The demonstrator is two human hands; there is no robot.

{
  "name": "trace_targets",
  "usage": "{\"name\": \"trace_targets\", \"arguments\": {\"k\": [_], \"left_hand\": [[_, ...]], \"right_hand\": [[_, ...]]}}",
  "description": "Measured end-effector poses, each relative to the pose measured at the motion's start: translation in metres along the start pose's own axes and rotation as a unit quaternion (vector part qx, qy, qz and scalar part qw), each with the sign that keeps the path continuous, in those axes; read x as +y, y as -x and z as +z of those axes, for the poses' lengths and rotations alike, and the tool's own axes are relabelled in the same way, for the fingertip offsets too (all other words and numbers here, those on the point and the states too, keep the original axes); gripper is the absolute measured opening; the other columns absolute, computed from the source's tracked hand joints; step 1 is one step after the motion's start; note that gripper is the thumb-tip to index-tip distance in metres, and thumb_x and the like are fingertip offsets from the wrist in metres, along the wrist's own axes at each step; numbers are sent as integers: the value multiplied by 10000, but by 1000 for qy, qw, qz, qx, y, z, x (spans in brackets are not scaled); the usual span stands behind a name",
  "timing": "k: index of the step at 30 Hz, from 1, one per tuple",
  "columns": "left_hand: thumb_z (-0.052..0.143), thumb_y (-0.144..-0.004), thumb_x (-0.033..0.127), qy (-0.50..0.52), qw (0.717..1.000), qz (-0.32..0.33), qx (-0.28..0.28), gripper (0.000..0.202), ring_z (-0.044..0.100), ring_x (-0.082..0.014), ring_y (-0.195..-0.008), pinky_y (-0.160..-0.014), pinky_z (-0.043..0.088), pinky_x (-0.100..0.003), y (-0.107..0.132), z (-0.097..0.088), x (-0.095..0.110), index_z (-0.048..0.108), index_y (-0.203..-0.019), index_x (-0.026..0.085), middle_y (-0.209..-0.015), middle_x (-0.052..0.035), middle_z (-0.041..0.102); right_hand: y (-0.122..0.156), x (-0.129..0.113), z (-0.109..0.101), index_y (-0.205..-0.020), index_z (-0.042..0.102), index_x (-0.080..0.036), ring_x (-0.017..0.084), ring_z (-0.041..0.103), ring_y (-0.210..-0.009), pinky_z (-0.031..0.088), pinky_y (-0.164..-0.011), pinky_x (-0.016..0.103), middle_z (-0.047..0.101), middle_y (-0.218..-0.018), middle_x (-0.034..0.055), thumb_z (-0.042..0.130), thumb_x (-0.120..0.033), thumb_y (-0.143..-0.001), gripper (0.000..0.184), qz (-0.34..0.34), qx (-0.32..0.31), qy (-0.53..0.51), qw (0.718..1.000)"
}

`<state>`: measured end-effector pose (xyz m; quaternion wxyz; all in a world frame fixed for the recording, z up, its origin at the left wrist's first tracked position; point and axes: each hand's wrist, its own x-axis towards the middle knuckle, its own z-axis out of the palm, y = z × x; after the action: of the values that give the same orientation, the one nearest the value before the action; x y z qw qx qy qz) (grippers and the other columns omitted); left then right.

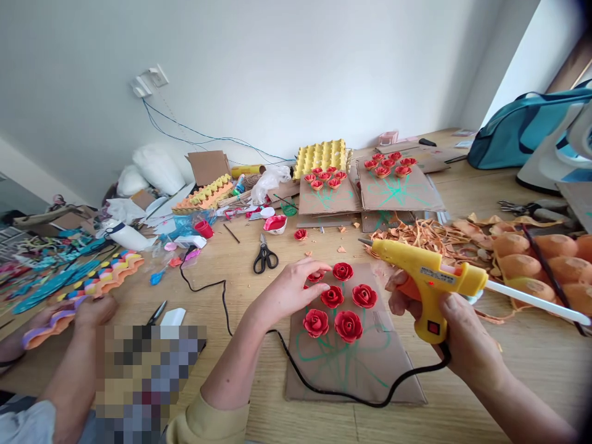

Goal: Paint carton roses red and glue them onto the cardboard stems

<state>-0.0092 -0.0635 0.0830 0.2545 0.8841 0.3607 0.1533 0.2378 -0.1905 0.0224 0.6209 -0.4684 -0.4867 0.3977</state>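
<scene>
My right hand [462, 333] is wrapped around the handle of a yellow glue gun [428, 271], with a white glue stick [531, 299] out of its back end. The nozzle points left, above the far right corner of a cardboard sheet [333, 376] with green drawn lines. My left hand [287, 290] reaches over that sheet's left side. Its fingers are closed on a red rose [317, 275], partly hidden by them. Several other red roses [348, 326] sit on the sheet in a cluster. The gun's black cord [324, 390] crosses the sheet's lower part.
Black scissors [265, 256], a loose red rose [300, 234] and a dish of red paint [275, 224] lie beyond the sheet. Two flower cardboards [393, 191] stand behind. Orange scraps [416, 237] and egg trays [531, 265] are right. At left, another person's hands [95, 311] hold a painted strip.
</scene>
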Motion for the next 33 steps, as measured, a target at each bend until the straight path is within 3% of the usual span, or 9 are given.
{"name": "trace_targets", "arguments": {"k": [4,10,14,18,21,25,29,33], "left_hand": [[682,-909,215,-1,1000,9,-26,308,666,-217,-1134,-1011,493,-315,-5,20,10,683,-1217,229,-1243,-51,704],[764,-864,316,-112,989,53,-82,312,585,-304,-1186,-1037,454,-447,-30,57,30,663,-1141,216,-1158,-77,666],[801,-827,346,-161,978,54,-118,279,587,-322,-1139,-995,462,-473,-39,69,35,655,-1021,210,-1099,-75,667],[766,-835,255,-160,977,42,-132,213,617,-319,-1111,-990,473,-482,-42,72,32,674,-1016,191,-1058,-81,686],[744,-841,260,-75,992,26,-98,263,642,-297,-1102,-992,490,-448,-41,60,26,697,-1095,210,-1119,-81,702],[726,-846,276,135,990,-30,8,421,672,-239,-1082,-975,514,-364,-40,30,13,674,-1260,220,-1223,-80,714],[779,-811,383,366,929,-39,38,496,665,-244,-1140,-977,509,-344,-39,15,0,683,-1254,181,-1252,-110,713],[837,-741,496,513,856,-49,36,609,661,-262,-1162,-964,505,-346,-38,18,-8,703,-1252,193,-1292,-127,701]], "right_hand": [[1,-3,2,-1138,693,-269,218,585,-800,548,-779,381,665,-1120,93,494,-680,-941,497,5,-18,-73,997],[-1,-4,2,-1117,684,-265,235,605,-787,540,-719,367,690,-1103,96,498,-713,-914,525,3,1,-41,999],[-1,-1,-1,-1063,711,-238,245,598,-810,530,-738,379,685,-1140,114,474,-715,-919,551,5,-20,-24,999],[-1,-1,0,-1090,677,-229,249,569,-812,512,-781,406,666,-1128,130,423,-723,-930,578,9,-23,-13,1000],[-1,-2,1,-1105,661,-231,233,562,-792,502,-771,387,659,-1098,120,428,-702,-942,550,-2,-21,-33,999],[-1,0,0,-1115,685,-243,218,573,-809,505,-761,353,650,-1070,92,442,-657,-966,502,-11,-16,-52,998],[-1,3,-2,-1058,715,-224,223,574,-817,509,-773,355,658,-978,87,434,-636,-975,506,-3,-39,-5,999],[0,5,-5,-866,680,-212,225,551,-780,501,-755,359,648,-875,86,392,-654,-967,537,-2,-59,62,996]]}}
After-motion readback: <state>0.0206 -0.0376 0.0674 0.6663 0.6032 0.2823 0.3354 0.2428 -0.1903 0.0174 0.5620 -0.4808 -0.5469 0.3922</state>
